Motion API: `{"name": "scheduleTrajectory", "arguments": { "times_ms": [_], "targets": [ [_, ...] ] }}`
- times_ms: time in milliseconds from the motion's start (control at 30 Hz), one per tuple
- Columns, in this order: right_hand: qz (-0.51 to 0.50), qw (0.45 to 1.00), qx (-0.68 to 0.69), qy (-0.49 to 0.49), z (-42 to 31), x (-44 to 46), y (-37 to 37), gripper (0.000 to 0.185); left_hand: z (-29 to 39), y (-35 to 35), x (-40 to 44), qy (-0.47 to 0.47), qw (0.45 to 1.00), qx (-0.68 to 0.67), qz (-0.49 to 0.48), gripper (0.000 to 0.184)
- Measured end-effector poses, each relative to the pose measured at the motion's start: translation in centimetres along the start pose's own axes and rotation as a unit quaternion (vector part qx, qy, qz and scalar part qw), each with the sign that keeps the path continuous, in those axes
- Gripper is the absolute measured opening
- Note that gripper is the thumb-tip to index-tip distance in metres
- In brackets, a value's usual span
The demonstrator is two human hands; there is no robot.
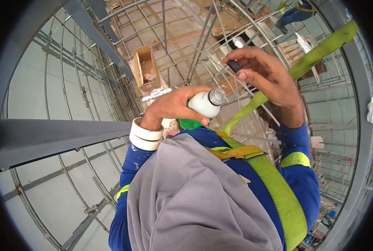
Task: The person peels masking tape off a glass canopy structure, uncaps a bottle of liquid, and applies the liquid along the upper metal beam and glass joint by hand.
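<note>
My left hand (176, 103) is wrapped round a bottle (205, 104) with a clear open neck, a whitish upper part and a green lower part. The bottle is tilted, its mouth towards the upper right. Two rolls of masking tape (146, 134) sit round my left wrist like bracelets. Up and to the right, my right hand (264, 75) pinches a small black bottle cap (234, 65) between thumb and fingers, apart from the bottle neck.
Metal scaffold tubes (163, 27) and a grey steel beam (65, 136) surround me high above a floor. Below stands an open cardboard box (146, 69). A yellow-green harness strap (320, 52) runs to the upper right. Another person's leg (293, 17) shows there.
</note>
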State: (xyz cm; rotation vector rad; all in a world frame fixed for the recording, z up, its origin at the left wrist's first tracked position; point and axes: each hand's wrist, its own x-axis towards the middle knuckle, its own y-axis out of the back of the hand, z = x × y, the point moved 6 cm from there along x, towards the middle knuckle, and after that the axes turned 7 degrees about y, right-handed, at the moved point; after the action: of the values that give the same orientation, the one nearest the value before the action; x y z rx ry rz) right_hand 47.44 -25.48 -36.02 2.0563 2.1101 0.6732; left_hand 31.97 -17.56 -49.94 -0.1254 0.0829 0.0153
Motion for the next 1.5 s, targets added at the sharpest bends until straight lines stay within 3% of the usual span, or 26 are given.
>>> {"name": "scheduleTrajectory", "arguments": {
  "times_ms": [67, 200, 267, 433, 533, 600, 667, 733, 933, 1067, 1133, 1267, 1300, 1500],
  "targets": [
    [0.01, 0.994, 0.09, -0.064, 3.0, -0.4, -0.2, 0.041, 1.5, 0.3, -0.5, -0.115, 0.99, 0.045, 0.075, 0.063],
    [-0.036, 0.98, 0.147, -0.126, 5.8, -1.4, -1.9, 0.048, 1.6, 0.7, -0.4, -0.195, 0.96, 0.154, 0.127, 0.067],
    [-0.042, 0.986, 0.118, -0.107, 6.4, -1.5, -2.3, 0.045, 2.3, 0.1, 0.1, -0.173, 0.965, 0.14, 0.135, 0.063],
    [-0.007, 0.988, 0.125, -0.085, 6.5, -1.7, -1.4, 0.042, 3.7, -0.6, 2.3, -0.223, 0.956, 0.149, 0.121, 0.06],
    [0.041, 0.988, 0.11, -0.103, 6.6, -1.9, -0.4, 0.041, 4.7, -0.5, 4.4, -0.239, 0.962, 0.098, 0.092, 0.062],
    [0.124, 0.981, 0.111, -0.102, 6.8, -2.2, 1.0, 0.041, 6.6, -0.5, 5.8, -0.266, 0.948, 0.139, 0.103, 0.062],
    [0.16, 0.978, 0.118, -0.066, 7.2, -2.1, 2.6, 0.041, 8.2, -0.3, 7.4, -0.261, 0.953, 0.124, 0.09, 0.06],
    [0.206, 0.974, 0.031, -0.094, 5.5, -2.2, 4.9, 0.041, 9.4, 0.7, 8.7, -0.273, 0.947, 0.135, 0.104, 0.06],
    [0.259, 0.964, -0.053, -0.025, 2.3, -1.8, 7.8, 0.041, 9.2, 4.2, 11.5, -0.276, 0.936, 0.17, 0.14, 0.06],
    [0.159, 0.964, -0.21, -0.03, 2.9, -1.1, 8.3, 0.039, 7.6, 6.2, 11.2, -0.262, 0.937, 0.161, 0.168, 0.056],
    [0.057, 0.961, -0.27, -0.035, 4.0, -0.6, 7.2, 0.039, 4.8, 7.4, 11.4, -0.249, 0.942, 0.143, 0.174, 0.055],
    [-0.028, 0.958, -0.275, -0.079, 7.2, -0.5, 5.4, 0.042, -1.1, 9.9, 9.9, -0.198, 0.952, 0.081, 0.219, 0.056],
    [-0.045, 0.953, -0.272, -0.128, 7.9, -0.7, 4.9, 0.045, -2.9, 10.7, 9.2, -0.177, 0.949, 0.077, 0.249, 0.057],
    [-0.111, 0.93, -0.319, -0.142, 13.7, -3.1, 1.1, 0.047, -16.7, 14.4, 1.8, -0.085, 0.921, 0.067, 0.375, 0.056]
  ]
}}
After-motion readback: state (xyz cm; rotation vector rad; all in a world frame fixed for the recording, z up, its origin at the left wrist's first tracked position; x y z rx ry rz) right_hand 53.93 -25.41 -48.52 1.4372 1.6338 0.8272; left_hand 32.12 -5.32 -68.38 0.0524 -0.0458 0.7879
